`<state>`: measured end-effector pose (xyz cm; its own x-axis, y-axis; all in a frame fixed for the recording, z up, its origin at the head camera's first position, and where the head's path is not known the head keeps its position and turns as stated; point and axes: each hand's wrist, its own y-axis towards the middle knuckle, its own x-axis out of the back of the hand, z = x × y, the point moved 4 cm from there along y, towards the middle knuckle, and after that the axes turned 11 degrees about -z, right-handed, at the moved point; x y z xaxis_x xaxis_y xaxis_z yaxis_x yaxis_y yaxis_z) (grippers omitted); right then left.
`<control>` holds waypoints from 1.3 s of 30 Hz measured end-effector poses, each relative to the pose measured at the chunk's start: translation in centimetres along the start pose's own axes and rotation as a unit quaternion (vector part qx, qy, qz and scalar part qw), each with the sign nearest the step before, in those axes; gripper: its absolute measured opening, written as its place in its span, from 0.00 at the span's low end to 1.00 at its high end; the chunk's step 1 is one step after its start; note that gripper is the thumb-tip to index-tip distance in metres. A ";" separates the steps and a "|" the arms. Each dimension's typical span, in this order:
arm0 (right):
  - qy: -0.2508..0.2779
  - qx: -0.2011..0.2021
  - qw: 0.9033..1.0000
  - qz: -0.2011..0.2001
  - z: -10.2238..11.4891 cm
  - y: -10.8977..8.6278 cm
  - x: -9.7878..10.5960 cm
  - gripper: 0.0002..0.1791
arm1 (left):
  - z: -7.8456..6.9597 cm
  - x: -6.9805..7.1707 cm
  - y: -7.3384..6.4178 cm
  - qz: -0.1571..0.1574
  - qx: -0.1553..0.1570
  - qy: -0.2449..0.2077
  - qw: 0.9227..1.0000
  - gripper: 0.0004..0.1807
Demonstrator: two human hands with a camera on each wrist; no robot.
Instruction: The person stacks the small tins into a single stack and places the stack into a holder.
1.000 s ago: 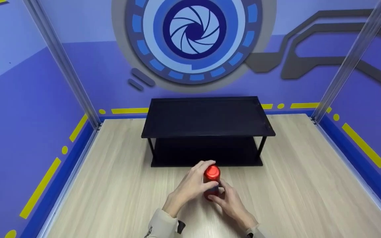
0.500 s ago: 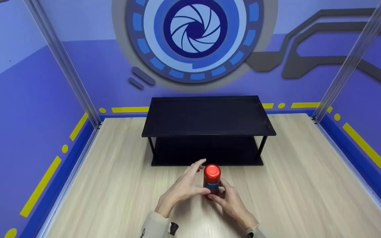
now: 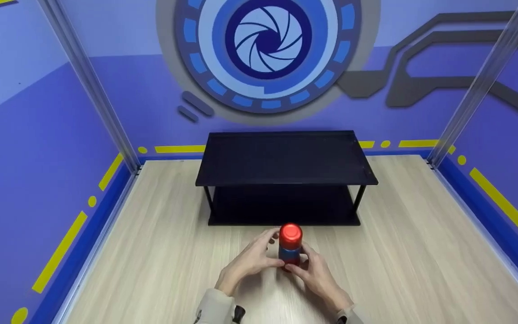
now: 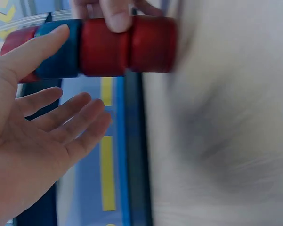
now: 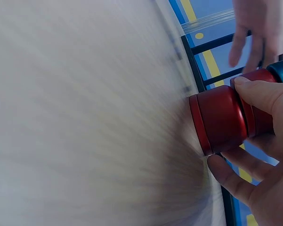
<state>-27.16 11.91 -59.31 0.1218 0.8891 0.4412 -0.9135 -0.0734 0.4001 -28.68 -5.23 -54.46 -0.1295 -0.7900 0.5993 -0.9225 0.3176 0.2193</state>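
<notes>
Since half a second ago, the left hand (image 3: 251, 259) has closed in: its thumb touches the bottle (image 3: 290, 249), fingers relaxed. The right hand (image 3: 317, 275) clasps the bottle's lower body. It stands upright on the counter (image 3: 421, 252), just before the black shelf (image 3: 286, 157). Best keep it vertical, base flat. No readable label shows.

A pale wood-grain floor (image 3: 398, 252) fills the lower frame, a low black two-tier shelf (image 3: 286, 157) stands at centre, and behind it rises a purple wall (image 3: 142, 90) with a blue circular emblem (image 3: 268, 38), yellow dashes along its base, and metal posts (image 3: 86, 76) in both corners.
</notes>
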 end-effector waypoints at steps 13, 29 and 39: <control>-0.034 -0.014 0.998 0.042 -1.0 0.1 0.2 0.37 | 2.1 -2.9 0.6 0.016 0.023 -0.020 0.999 0.38; -0.077 -0.024 0.995 0.059 -0.8 0.4 0.2 0.30 | 2.5 -4.1 0.4 0.002 0.025 -0.023 0.999 0.35; -0.079 -0.030 0.995 0.054 -0.7 0.3 0.2 0.32 | 2.3 -4.1 0.3 0.001 0.032 -0.026 0.999 0.34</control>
<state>-27.66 12.38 -59.70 0.0767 0.7944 0.6025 -0.9459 -0.1331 0.2960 -29.23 -3.12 -58.61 -0.1491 -0.8158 0.5588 -0.9436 0.2864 0.1663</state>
